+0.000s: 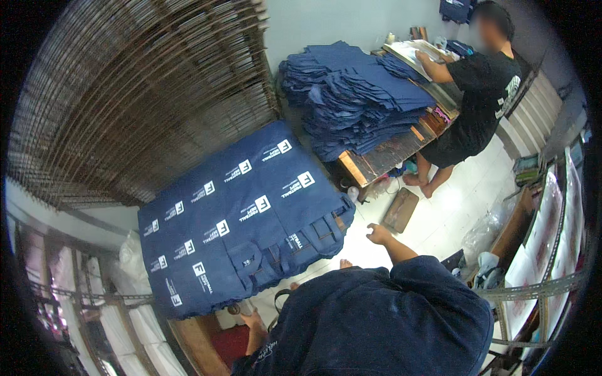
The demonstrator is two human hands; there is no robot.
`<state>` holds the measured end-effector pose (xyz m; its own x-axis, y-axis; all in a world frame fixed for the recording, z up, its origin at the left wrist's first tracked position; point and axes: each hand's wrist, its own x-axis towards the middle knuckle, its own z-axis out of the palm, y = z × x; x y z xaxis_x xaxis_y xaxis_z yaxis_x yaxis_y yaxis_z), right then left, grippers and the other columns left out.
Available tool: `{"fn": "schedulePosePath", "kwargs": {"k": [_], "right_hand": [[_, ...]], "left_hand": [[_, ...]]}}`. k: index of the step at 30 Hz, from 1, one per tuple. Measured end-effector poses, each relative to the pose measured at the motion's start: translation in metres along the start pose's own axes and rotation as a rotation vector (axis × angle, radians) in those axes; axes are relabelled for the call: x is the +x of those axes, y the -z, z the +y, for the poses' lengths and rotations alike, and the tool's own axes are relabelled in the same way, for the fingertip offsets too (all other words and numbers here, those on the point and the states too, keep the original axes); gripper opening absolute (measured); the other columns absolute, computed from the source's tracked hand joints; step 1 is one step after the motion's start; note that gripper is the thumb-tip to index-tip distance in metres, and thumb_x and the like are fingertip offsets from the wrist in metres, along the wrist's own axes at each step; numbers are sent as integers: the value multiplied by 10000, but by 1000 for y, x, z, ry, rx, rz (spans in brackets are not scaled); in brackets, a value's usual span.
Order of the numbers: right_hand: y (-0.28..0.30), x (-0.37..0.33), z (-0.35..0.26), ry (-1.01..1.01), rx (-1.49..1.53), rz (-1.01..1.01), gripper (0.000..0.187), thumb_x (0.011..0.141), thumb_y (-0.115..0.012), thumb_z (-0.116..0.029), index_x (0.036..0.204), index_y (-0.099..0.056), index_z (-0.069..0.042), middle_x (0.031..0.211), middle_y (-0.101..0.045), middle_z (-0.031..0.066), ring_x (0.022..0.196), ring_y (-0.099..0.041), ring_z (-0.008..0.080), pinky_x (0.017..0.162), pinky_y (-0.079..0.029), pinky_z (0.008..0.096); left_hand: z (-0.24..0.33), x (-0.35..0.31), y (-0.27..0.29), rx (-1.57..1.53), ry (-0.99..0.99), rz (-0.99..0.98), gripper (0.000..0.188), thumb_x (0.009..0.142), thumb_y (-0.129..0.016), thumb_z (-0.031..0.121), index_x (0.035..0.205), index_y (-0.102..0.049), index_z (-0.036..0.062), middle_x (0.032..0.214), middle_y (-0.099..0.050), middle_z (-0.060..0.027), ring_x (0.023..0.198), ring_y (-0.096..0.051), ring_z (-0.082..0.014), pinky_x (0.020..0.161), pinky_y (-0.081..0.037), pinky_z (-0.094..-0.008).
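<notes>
While white prints run in rows across the blue cloth spread (244, 207), filling most of its upward face, the marking of these top pieces looks complete; how many layers lie beneath them cannot be counted. Beyond the spread and to its right, a tall pile of blue cloth (357, 94) rests on a wooden bench (376, 169); its visible faces show no white print, so those pieces may be unmarked, though their undersides are out of sight. Farther right of the spread, behind that pile, a co-worker (480, 103) leans over a framed panel (407, 53), which suggests work there is only part done.

Just right of the spread's near corner, the right hand (379, 234) hangs apart from the cloth, its fingers loosely curled, thumb apart, apparently around nothing. Below the spread's near left edge, the left hand (253, 323) is near a small round brown object (234, 309); whether its fingers touch or pinch anything, I cannot tell.

Nearest the viewer, the wearer's dark top (376, 319) hides the floor in front of the spread. Strap-like strips along the spread's near edge overlap too much to separate, and the slatted rack (144, 94) above its left is cut off by the lens rim.
</notes>
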<state>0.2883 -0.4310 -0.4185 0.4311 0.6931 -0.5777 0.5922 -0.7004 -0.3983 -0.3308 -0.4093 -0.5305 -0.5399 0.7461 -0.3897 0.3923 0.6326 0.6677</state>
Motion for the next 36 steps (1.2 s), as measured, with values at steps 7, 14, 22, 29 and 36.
{"fn": "schedulePosePath", "kwargs": {"k": [7, 14, 22, 29, 36], "right_hand": [[15, 23, 109, -95, -78, -19, 486, 669, -602, -238, 1118, -561, -55, 1095, -580, 204, 1048, -542, 330, 898, -426, 385], [12, 105, 184, 34, -69, 103, 474, 677, -633, -216, 1092, -556, -2, 849, -641, 186, 800, -624, 287, 689, -492, 365], [23, 121, 159, 189, 172, -155, 288, 668, -680, -231, 872, -648, -30, 795, -652, 145, 722, -627, 283, 649, -493, 385], [19, 208, 230, 809, -741, -78, 242, 758, -590, -178, 959, -582, -44, 839, -597, 123, 751, -575, 223, 601, -486, 391], [25, 158, 153, 397, -12, -55, 377, 723, -590, -232, 1071, -566, -89, 663, -617, 124, 525, -602, 262, 482, -495, 381]], "left_hand": [[3, -53, -30, 17, -43, -109, 906, 695, -733, 200, 1368, -167, -17, 1324, -342, -257, 1147, -435, -347, 944, -375, -377], [62, -150, -31, 142, -7, -10, 878, 674, -717, 311, 1319, -253, -64, 1247, -432, -282, 1197, -406, -376, 989, -338, -385], [49, -232, 10, 18, 286, 139, 722, 703, -690, 271, 1277, -378, -34, 1152, -528, -254, 1068, -523, -339, 920, -390, -378], [-14, -250, -1, 177, 426, 208, 810, 691, -692, 330, 1287, -328, -79, 1260, -425, -291, 1191, -417, -374, 989, -343, -379], [-79, -250, -6, 40, 445, 161, 754, 684, -698, 365, 1237, -413, -61, 1171, -497, -297, 1114, -484, -388, 917, -415, -385]]}}
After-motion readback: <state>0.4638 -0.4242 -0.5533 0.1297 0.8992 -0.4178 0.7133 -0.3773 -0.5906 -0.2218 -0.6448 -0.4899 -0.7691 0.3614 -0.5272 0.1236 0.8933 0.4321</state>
